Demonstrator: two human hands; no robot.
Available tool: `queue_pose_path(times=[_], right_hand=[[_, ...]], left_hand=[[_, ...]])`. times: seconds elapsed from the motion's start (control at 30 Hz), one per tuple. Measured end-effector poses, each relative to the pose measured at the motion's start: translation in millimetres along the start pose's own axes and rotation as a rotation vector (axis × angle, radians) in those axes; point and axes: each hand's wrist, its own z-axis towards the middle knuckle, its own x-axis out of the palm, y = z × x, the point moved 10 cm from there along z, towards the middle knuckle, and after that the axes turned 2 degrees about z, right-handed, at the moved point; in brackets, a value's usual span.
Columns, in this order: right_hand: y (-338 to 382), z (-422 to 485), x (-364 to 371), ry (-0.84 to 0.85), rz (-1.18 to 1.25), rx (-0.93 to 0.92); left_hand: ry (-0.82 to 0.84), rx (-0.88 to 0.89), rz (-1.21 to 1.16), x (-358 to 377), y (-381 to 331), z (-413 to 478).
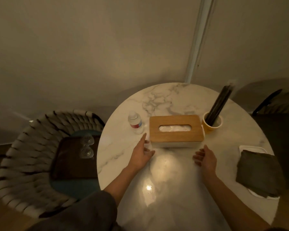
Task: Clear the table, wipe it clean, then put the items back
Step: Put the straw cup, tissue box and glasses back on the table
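A tissue box with a wooden lid (176,130) stands in the middle of the round marble table (165,180). My left hand (143,153) hovers just off its front left corner, fingers straight and spread. My right hand (205,157) is near the front right corner, fingers relaxed and holding nothing. A small water bottle (135,122) stands left of the box. To the box's right is a yellow cup (212,124) with dark sticks in it. A grey folded cloth (260,174) lies on a white tray (252,148) at the table's right edge.
Left of the table is a woven chair (23,155) with a dark brown tray (70,162) on its seat; two clear glasses (86,147) lie on that tray. A dark chair (274,124) stands at the right. A wall is close behind the table.
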Motion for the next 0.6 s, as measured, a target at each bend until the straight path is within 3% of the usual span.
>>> queue_pose_path(times=[0.07,0.2,0.4,0.5,0.6], right_hand=[[-21,-36,25,0.086,-0.06,-0.026],[-65,-105,122,0.419,-0.382,-0.143],[-82,-174,284,0.753,-0.732,-0.354],[-84,-191,364,0.833,-0.872,-0.513],[-79,-185,425,0.759,-1.042,-0.696]], left_hand=[[0.013,-0.033,0.007,-9,24,-18],[0.054,-0.11,-0.085,-44,73,-49],[-0.187,-0.261,-0.206,-151,162,-78],[-0.224,-0.336,-0.234,-197,212,-84],[-0.229,-0.401,-0.29,-225,247,-81]])
